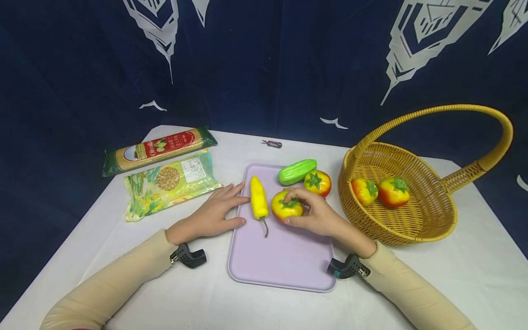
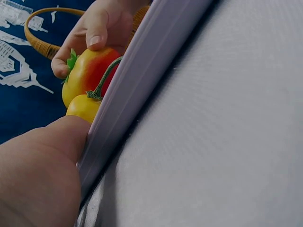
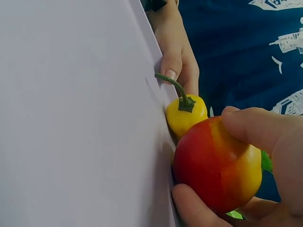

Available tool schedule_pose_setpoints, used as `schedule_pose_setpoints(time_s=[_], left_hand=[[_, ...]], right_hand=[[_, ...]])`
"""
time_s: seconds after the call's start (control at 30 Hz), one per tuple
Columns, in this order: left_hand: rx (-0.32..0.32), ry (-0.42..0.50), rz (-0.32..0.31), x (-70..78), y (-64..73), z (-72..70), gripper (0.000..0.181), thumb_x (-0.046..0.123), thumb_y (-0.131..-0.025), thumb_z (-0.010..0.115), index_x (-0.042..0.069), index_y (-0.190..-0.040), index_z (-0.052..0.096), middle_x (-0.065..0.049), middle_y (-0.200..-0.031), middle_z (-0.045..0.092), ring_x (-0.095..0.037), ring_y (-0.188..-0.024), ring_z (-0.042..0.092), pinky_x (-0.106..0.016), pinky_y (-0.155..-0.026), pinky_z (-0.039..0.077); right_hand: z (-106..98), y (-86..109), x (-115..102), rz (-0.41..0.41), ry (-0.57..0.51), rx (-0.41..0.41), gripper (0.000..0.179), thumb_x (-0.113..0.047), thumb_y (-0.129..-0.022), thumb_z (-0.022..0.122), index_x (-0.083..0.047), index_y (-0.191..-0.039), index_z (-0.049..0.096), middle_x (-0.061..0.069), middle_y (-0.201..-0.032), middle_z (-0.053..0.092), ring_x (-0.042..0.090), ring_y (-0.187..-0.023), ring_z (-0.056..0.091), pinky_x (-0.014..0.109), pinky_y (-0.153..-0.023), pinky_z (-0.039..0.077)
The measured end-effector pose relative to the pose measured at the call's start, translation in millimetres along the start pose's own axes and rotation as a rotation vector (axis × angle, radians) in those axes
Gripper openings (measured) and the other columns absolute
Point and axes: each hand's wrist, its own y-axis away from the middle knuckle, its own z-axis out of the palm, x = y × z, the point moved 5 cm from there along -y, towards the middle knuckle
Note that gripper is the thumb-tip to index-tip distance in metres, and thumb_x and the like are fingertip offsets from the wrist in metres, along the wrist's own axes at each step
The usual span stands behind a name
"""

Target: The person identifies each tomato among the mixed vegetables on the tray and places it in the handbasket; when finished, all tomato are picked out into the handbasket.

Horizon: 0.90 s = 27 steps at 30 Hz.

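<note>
A lilac tray (image 1: 280, 259) lies on the white table, with a yellow pepper (image 1: 258, 199) lengthwise near its left side, green stem toward me. Just right of the pepper, my right hand (image 1: 317, 214) grips a yellow-red tomato (image 1: 282, 211) with thumb and fingers; in the right wrist view this tomato (image 3: 213, 165) sits low over the tray. My left hand (image 1: 216, 213) rests at the tray's left edge, fingers spread and straight, fingertips close to the pepper. Behind the held tomato are a green cucumber (image 1: 297, 172) and another yellow-red tomato (image 1: 323, 181) at the tray's far right corner.
A wicker basket (image 1: 350, 201) with a tall handle stands to the right, holding two yellow-red tomatoes (image 1: 393, 192). At the left lie a pasta pack (image 1: 165, 147) and a green-yellow bag (image 1: 181, 183). A small dark wrapped item (image 1: 273, 144) lies at the back, before a navy curtain (image 1: 255, 68).
</note>
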Motion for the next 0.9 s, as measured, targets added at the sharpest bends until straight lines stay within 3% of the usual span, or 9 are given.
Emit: schedule_pose_setpoints(time_s=[0.3,0.4,0.63,0.9], left_hand=[[0.0,0.0,0.001,0.8,0.3,-0.6,0.057,0.037,-0.092,0.065,0.01,-0.142,0.06,-0.016,-0.167,0.03,-0.048,-0.154,0.024,-0.065,-0.126,0.017],[-0.003,0.003,-0.001,1.0,0.2,-0.7,0.057,0.037,-0.092,0.065,0.011,-0.142,0.06,-0.016,-0.167,0.03,-0.048,-0.154,0.024,-0.065,-0.126,0.016],[-0.005,0.005,-0.007,1.0,0.2,-1.0,0.056,0.037,-0.092,0.065,0.011,-0.142,0.06,-0.015,-0.167,0.03,-0.048,-0.155,0.023,-0.065,-0.126,0.016],[-0.001,0.001,-0.002,-0.6,0.1,-0.4,0.056,0.038,-0.092,0.065,0.012,-0.142,0.06,-0.015,-0.167,0.03,-0.048,-0.154,0.024,-0.065,-0.126,0.016]], right_hand=[[-1.2,0.0,1.5,0.021,-0.012,-0.018,0.037,0.001,-0.076,0.084,-0.003,-0.108,0.065,0.024,-0.139,0.061,0.042,-0.134,0.056,0.018,-0.105,0.046],[-1.2,0.0,2.0,0.023,-0.038,-0.032,0.038,0.003,-0.076,0.083,-0.001,-0.11,0.065,0.026,-0.14,0.059,0.044,-0.134,0.055,0.014,-0.097,0.049],[-1.1,0.0,3.6,0.022,-0.085,-0.071,0.041,0.006,-0.077,0.08,0.001,-0.115,0.065,0.03,-0.144,0.054,0.048,-0.133,0.054,0.02,-0.075,0.058],[-1.3,-0.8,4.9,0.026,-0.103,-0.084,0.042,0.006,-0.078,0.079,0.003,-0.117,0.064,0.03,-0.146,0.052,0.048,-0.134,0.053,0.02,-0.078,0.058]])
